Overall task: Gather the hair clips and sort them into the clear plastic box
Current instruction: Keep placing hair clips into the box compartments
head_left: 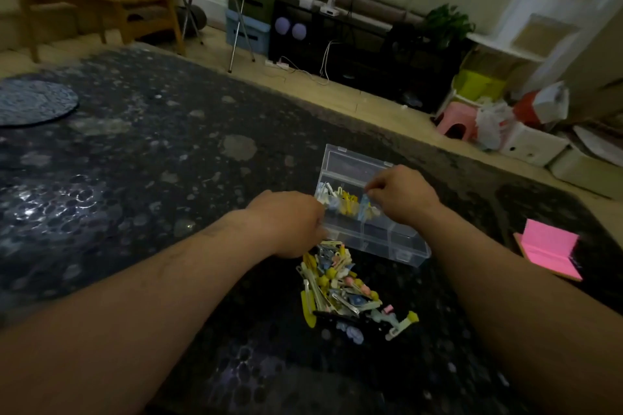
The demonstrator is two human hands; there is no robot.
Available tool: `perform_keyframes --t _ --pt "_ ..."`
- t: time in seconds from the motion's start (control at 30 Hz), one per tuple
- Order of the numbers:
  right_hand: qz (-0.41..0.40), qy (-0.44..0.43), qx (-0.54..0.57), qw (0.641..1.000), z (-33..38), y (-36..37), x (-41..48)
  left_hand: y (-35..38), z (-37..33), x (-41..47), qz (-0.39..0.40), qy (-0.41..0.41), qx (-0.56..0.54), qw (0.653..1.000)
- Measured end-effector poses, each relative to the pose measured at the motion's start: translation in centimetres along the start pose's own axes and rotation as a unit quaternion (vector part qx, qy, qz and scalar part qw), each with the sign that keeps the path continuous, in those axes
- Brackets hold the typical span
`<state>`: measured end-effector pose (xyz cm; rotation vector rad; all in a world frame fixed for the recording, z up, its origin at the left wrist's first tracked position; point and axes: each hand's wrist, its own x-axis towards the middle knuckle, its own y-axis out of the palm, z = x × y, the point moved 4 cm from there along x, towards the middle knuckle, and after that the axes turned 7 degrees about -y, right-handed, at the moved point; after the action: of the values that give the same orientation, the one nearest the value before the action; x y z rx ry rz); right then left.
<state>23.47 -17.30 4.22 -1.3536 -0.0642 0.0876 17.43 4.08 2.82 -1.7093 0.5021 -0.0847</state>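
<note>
My right hand point(401, 195) hung over the clear plastic box point(397, 242), its fingers curled and its thumb and forefinger drawn close just above a light blue clip point(365, 205) in the box's middle row. I could not tell whether they actually pinched it. My left hand point(290, 222) lay against the box's left side with its knuckles up and its fingers curled down and hidden from me, so I could not tell whether it held anything. The box stood open on the dark speckled desk point(151, 162), its lid point(350, 162) tipped back on the far side. In the middle row, white clips point(325, 194) sat at the left, yellow ones point(347, 202) beside them and the blue one next. The compartments nearest me showed bare plastic. Just in front of the box, touching its near left corner, lay the loose pile of hair clips point(340, 286), yellow, white, pink and blue all tangled together. To the right of the box, well apart, lay a pink notepad point(549, 253). Far to the box's left a round dark mat point(33, 101) rested on the desk. Beyond the box, on the floor past the desk's edge, stood a pink stool point(456, 120).
</note>
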Motion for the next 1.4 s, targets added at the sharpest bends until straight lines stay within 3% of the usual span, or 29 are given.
perform_keyframes --t 0.27,0.53,0.63,0.8,0.9,1.23,1.4 --pt "-0.097 0.013 0.068 0.993 -0.8 -2.0 -4.1 -0.1 -0.4 -0.4 0.027 0.007 0.001 1.0" --pt "-0.131 0.014 0.111 0.985 -0.8 -3.1 -11.2 -0.1 -0.6 -1.4 0.03 0.008 -0.009 0.999" --pt "-0.096 0.003 0.131 0.987 -0.9 -2.1 -13.6 0.3 -0.8 -1.8 0.03 0.006 -0.003 1.0" --pt "0.092 -0.027 0.042 0.995 -1.2 0.6 -15.4 1.1 -0.6 -1.8 0.022 0.001 0.006 1.0" --pt "0.154 -0.051 0.022 0.986 -0.8 1.1 -15.6 1.2 -0.4 -1.4 0.014 -0.004 0.009 1.0" --pt "0.178 -0.136 0.013 0.974 -0.2 2.0 -15.0 1.6 -0.3 -0.6 -0.004 -0.006 0.038 0.999" --pt "0.169 -0.13 0.013 0.977 0.2 2.6 -14.7 1.5 -0.4 -0.7 -0.001 -0.006 0.044 0.999"
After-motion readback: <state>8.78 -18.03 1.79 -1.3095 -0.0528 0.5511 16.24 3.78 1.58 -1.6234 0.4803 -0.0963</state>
